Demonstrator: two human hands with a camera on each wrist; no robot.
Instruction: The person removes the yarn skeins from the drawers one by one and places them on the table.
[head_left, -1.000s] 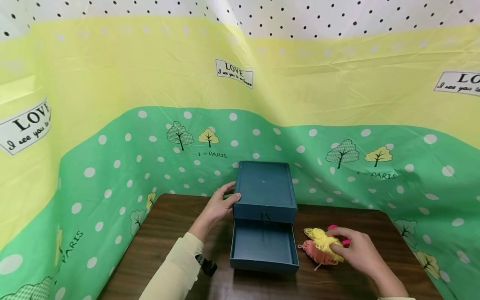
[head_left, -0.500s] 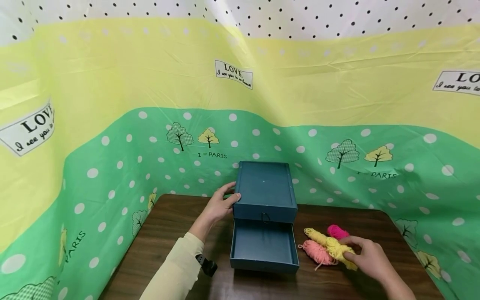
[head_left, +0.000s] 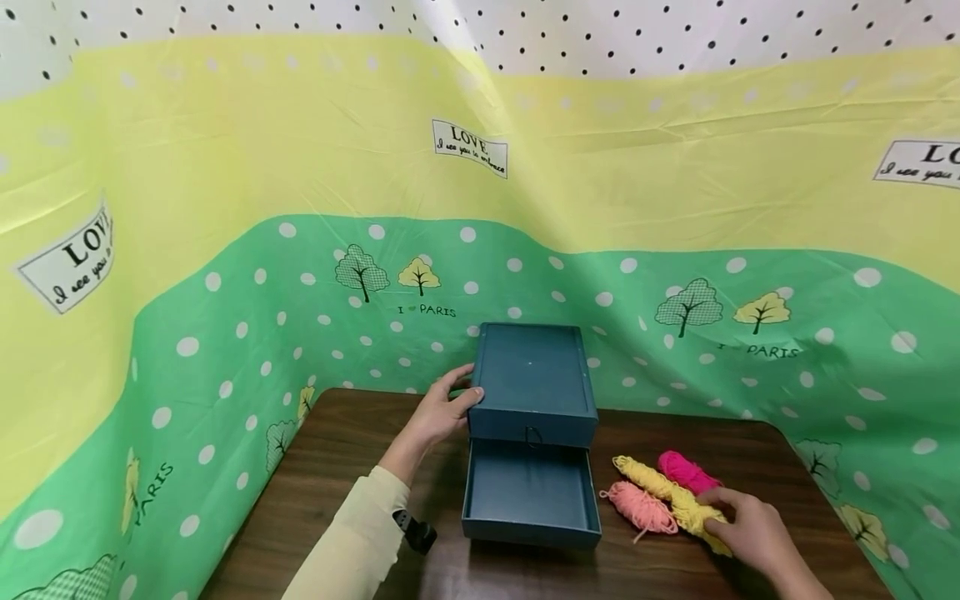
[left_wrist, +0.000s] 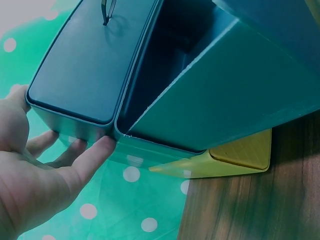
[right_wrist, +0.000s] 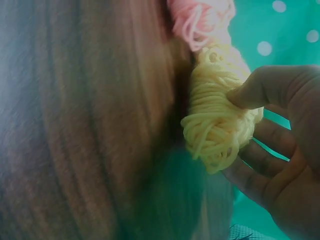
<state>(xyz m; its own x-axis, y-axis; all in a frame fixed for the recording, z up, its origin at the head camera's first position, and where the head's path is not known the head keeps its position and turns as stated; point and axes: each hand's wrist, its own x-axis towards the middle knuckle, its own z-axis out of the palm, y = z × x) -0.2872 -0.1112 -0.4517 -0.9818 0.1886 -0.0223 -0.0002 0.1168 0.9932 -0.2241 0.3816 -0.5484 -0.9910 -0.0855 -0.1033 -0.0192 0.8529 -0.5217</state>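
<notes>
A dark blue two-drawer box (head_left: 531,367) stands on the table, its lower drawer (head_left: 531,492) pulled out with a bare floor. My left hand (head_left: 442,408) rests against the box's left side, thumb over the top edge; the left wrist view shows nearly straight fingers (left_wrist: 95,157) touching the wall. To the right of the drawer lie skeins of yarn: salmon pink (head_left: 641,507), yellow (head_left: 660,483) and magenta (head_left: 686,472). My right hand (head_left: 753,529) pinches the near end of the yellow skein between thumb and fingers. That end fills the middle of the right wrist view.
The brown wooden table (head_left: 352,467) has a patterned cloth (head_left: 420,333) hanging behind and beside it. Beneath the box, a yellow part (left_wrist: 240,150) shows in the left wrist view. A dark strap device (head_left: 415,532) sits at the left wrist.
My right hand has drawn back to the right, pulling the yellow skein's near end along. The yellow skein lies straighter, uncovering more of the magenta one. My left hand keeps its place.
</notes>
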